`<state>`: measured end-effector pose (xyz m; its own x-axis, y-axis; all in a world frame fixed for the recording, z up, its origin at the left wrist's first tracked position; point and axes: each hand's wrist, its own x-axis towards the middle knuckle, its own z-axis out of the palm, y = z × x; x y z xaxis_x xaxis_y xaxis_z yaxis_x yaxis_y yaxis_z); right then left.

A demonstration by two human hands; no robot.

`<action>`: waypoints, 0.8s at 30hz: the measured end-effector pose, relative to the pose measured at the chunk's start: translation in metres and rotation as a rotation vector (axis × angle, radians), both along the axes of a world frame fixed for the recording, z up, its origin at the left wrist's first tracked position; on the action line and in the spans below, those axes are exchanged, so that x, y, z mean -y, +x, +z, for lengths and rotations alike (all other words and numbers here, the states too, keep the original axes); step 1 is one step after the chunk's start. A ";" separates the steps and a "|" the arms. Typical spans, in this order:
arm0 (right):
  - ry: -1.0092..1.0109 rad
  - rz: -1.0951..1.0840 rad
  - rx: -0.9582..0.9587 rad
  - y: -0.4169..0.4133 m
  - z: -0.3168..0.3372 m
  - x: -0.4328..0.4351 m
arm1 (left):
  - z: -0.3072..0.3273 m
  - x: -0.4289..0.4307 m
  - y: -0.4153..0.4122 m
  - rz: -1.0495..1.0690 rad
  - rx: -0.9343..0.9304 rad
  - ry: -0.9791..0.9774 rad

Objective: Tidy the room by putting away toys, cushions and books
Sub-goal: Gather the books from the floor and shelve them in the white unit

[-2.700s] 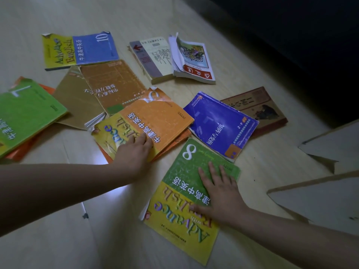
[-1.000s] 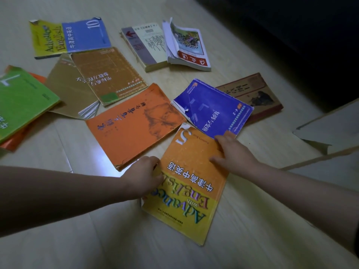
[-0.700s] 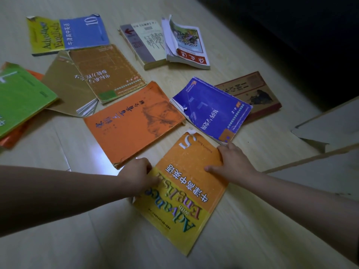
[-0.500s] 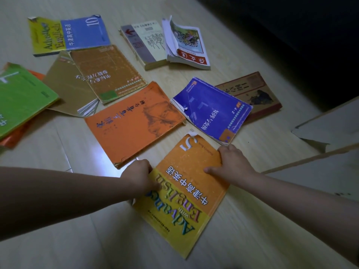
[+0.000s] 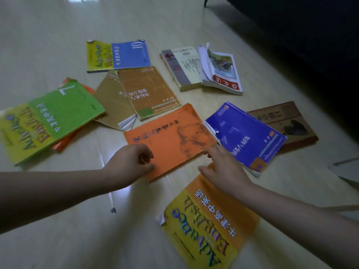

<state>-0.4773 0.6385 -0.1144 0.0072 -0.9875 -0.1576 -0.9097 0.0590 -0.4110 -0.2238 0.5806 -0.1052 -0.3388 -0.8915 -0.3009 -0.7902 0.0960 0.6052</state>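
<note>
on the wooden floor (image 5: pixel 58 239), in the middle of the frame, lies the orange book (image 5: pixel 169 136) with chinese writing. the left hand (image 5: pixel 130 162) rests on its near corner with curled fingers; i cannot tell if this grip pinches it. the right hand (image 5: pixel 223 169), fingers loosely apart, is at its right edge, over the "advance with english" book (image 5: pixel 209 226) at lower centre.

Both our arms are reaching forward and angling in toward each other, left forearm (image 5: pixel 58 191) and right forearm (image 5: pixel 291 216) bare. Our left grip (image 5: pixel 132 162) is knuckles-up, fingers curled toward the thumb; can't tell if it's pinching anything. Just right of it, not touching, our right grip (image 5: pixel 223 169) is palm-down, fingers loosely stretched forward, thumb splayed out.
</note>
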 end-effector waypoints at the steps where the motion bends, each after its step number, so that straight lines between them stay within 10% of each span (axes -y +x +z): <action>1: 0.003 0.022 0.000 0.005 0.000 0.006 | 0.000 0.007 0.011 0.037 0.001 -0.030; 24: 0.026 0.215 -0.012 0.141 -0.003 0.179 | -0.061 0.146 0.149 0.271 0.470 -0.281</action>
